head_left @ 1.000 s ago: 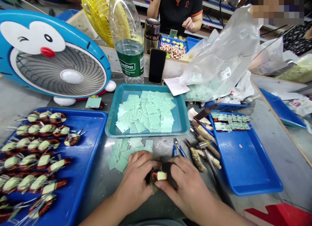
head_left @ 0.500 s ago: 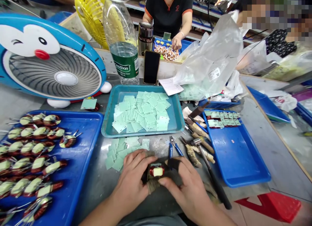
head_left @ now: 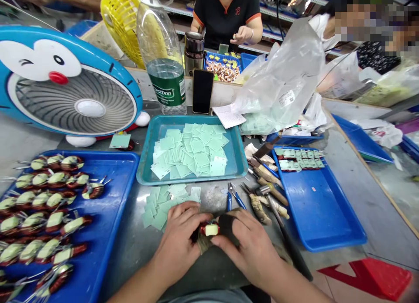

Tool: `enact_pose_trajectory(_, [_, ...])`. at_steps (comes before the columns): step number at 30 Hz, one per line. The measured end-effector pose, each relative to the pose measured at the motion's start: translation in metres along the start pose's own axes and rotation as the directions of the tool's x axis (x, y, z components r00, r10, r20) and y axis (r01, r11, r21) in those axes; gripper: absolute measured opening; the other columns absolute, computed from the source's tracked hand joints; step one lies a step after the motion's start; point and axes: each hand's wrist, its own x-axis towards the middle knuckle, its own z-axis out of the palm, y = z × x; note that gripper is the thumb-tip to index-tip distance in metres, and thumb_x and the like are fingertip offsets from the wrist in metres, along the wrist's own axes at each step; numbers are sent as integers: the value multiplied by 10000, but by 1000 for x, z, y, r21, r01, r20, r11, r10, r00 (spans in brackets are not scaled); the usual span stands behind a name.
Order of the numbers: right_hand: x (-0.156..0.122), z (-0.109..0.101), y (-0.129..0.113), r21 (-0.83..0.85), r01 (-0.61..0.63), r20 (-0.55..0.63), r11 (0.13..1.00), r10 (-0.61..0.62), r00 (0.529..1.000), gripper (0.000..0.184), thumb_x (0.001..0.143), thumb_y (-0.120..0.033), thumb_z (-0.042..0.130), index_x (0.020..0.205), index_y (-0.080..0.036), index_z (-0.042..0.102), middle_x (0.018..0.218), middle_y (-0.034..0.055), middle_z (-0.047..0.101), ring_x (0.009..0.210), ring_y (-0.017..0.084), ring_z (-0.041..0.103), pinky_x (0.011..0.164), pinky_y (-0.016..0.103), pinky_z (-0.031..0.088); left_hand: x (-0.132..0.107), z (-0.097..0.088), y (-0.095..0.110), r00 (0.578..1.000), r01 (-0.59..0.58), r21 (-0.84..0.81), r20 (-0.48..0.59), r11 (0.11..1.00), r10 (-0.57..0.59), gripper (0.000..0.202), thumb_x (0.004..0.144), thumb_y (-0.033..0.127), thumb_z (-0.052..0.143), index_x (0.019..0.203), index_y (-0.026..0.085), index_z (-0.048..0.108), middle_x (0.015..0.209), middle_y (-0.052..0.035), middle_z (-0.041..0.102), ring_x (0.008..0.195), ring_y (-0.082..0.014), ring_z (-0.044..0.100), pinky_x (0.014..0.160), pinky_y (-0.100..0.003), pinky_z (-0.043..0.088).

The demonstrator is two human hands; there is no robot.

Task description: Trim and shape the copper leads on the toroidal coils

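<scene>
My left hand (head_left: 178, 246) and my right hand (head_left: 245, 246) meet low at the centre, both gripping a copper-wound coil (head_left: 211, 229) with a pale green insert. Dark cloth (head_left: 227, 229) and a tan cloth (head_left: 204, 246) are wrapped around it or my fingers, hiding most of the coil. Just above my left hand lie loose pale green insulating cards (head_left: 162, 209). A pair of blue-handled pliers (head_left: 233, 199) rests beyond my right hand. Several finished coils with wire leads (head_left: 55, 198) fill the blue tray (head_left: 131, 163) on my left.
A teal tray (head_left: 144, 163) of green cards stands ahead. Hand tools (head_left: 265, 181) and a blue tray (head_left: 314, 211) with carded parts lie right. Beyond stand a fan (head_left: 88, 107), water bottle (head_left: 166, 76), phone (head_left: 203, 91) and plastic bag (head_left: 281, 76). A co-worker (head_left: 227, 15) sits opposite.
My hands have closed in around the coil, covering more of the dark cloth. The co-worker's hand has risen from the parts tray. The view has shifted slightly.
</scene>
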Motion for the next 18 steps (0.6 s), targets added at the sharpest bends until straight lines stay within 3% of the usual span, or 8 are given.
enact_pose_trajectory(4, [4,4,-1,-80,25,-30,996,-28,999,211,960,-371,654,987,-178,571,951,100,649,885,275,579,801,451,503,-1,0,-1,1000,-1,28,-20,1000,2,301,815,353,756,1095,272,680,1044,-26,709,1121,-266,538,941,-388,356])
enact_pose_trajectory(7, [4,16,-6,-178,38,-75,983,-52,996,196,977,-321,621,877,-187,520,856,78,617,814,258,544,753,439,485,-3,7,0,999,17,20,-48,1000,-16,287,797,255,739,1077,263,674,1020,-17,706,1107,-261,530,938,-387,350])
enact_pose_trajectory(12, [2,28,-10,-217,6,-147,976,-39,988,190,998,-322,586,882,-190,512,846,74,613,798,254,538,729,424,462,-10,16,1,996,65,18,-62,998,-64,283,807,172,647,1080,245,663,1045,-34,699,1117,-263,525,946,-391,359])
enact_pose_trajectory(15, [-4,17,-5,-171,-12,-124,985,-10,992,251,965,-417,643,1015,-185,563,936,87,640,860,271,568,776,438,472,-12,10,0,999,45,38,-23,998,-44,384,824,295,699,1199,259,625,1139,-51,680,1170,-285,515,981,-407,367])
enact_pose_trajectory(18, [-17,0,3,-51,-74,-148,996,66,987,517,909,-458,719,1303,-187,523,1138,122,633,1035,292,586,881,436,490,-6,-6,3,999,31,7,36,999,-31,633,804,434,749,1373,274,525,1282,-76,632,1231,-292,500,1043,-419,373])
